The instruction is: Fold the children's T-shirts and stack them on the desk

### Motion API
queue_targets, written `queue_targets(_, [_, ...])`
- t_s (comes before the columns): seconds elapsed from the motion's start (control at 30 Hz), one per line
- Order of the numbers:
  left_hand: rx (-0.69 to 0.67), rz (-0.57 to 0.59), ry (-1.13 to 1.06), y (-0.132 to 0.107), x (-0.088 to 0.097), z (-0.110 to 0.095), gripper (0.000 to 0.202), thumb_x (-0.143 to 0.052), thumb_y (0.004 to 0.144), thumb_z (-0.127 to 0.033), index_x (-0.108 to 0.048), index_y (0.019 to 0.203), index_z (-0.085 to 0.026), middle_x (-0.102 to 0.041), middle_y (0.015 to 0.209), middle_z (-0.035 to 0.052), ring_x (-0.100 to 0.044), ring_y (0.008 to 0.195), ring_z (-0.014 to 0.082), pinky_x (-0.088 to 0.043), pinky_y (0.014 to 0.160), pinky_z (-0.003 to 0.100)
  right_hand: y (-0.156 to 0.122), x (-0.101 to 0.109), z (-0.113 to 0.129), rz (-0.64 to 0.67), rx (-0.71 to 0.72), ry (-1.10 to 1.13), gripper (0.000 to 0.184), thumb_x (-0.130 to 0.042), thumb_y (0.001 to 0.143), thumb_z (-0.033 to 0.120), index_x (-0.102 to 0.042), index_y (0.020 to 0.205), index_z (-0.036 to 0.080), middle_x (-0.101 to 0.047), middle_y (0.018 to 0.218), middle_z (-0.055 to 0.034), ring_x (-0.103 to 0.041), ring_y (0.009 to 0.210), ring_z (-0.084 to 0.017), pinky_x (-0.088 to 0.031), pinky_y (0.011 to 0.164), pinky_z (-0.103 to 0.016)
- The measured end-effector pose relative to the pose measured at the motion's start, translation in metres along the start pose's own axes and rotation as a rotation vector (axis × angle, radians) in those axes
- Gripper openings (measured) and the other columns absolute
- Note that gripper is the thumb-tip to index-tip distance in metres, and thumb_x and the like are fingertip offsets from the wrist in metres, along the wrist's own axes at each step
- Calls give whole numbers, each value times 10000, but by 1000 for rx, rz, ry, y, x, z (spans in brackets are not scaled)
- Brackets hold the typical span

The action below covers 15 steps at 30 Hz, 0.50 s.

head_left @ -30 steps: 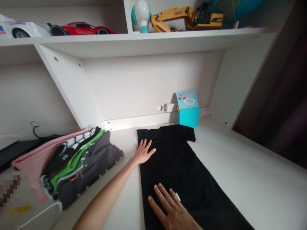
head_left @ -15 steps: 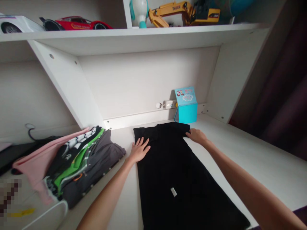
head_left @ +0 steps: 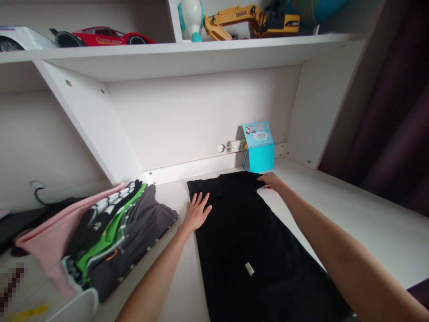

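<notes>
Evidently, the black short-sleeved shirt (head_left: pixel 241 228) lies lengthwise away from the desk calendar (head_left: pixel 260 156); the right hand (head_left: pixel 271 181) (nearer the calendar) pinches its sleeve (head_left: pixel 253 179), the left hand (head_left: pixel 197 213) resting spread-fingered by the opposite edge.

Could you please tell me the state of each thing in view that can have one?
Black cloth garment: laid out flat, small white tag uppermost.
Left hand: open, palm down on the garment.
Right hand: pinching the garment at its upper right.
Pile of pink, black, green and grey clothes: overlapping.
Blue spiral-bound calendar: standing open.
Yellow toy excavator: arm bent.
Red toy car: standing upright.
</notes>
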<state>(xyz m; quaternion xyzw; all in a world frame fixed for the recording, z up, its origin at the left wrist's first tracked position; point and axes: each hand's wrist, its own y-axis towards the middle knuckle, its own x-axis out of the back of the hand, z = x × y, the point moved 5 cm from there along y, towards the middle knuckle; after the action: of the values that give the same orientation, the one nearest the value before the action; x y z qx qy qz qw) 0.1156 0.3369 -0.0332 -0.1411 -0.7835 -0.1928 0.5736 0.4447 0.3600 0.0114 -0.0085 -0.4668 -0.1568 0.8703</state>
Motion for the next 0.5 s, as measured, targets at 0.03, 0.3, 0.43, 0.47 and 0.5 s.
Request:
queue_targets(0.03, [-2,-2,-7,-1,1,-1,545,-241,899,-499,-137,1410,-343,-162,1487,39,-30,1363,268,-126,1036,552,2,1,3,34,-15,-18,287,-505,882,322,-529,1116,158,-558,1096,-64,-573,905,-168,-497,764,-361])
queue_targets(0.3, [-5,-31,-77,-3,5,-4,584,-285,904,-422,-31,1421,-323,-193,1479,54,-26,1362,275,-132,1022,579,3,2,114,63,222,-196,274,-470,901,310,-540,1106,143,-551,1109,-61,-558,963,-186,-470,814,-379])
queue_targets(0.43, [3,-41,-92,-3,4,-1,617,-290,899,-426,-2,1425,-282,-190,1478,74,-17,1362,282,-146,1013,591,-31,-42,190,104,437,-219,266,-524,871,307,-546,1077,141,-553,1104,-69,-550,971,-188,-466,818,-395])
queue_targets(0.47, [11,-41,-90,-3,3,0,629,-293,897,-427,4,1426,-263,-183,1480,79,-15,1362,280,-145,1016,587,-42,-55,203,127,480,-221,247,-526,870,298,-555,1053,135,-562,1083,-66,-553,959,-183,-466,813,-389])
queue_targets(0.5, [20,-38,-85,-2,3,1,634,-297,894,-428,-9,1428,-244,-175,1481,84,-14,1362,278,-143,1020,581,-54,-67,214,159,521,-222,216,-532,864,280,-569,1017,131,-576,1053,-59,-561,934,-174,-469,800,-371])
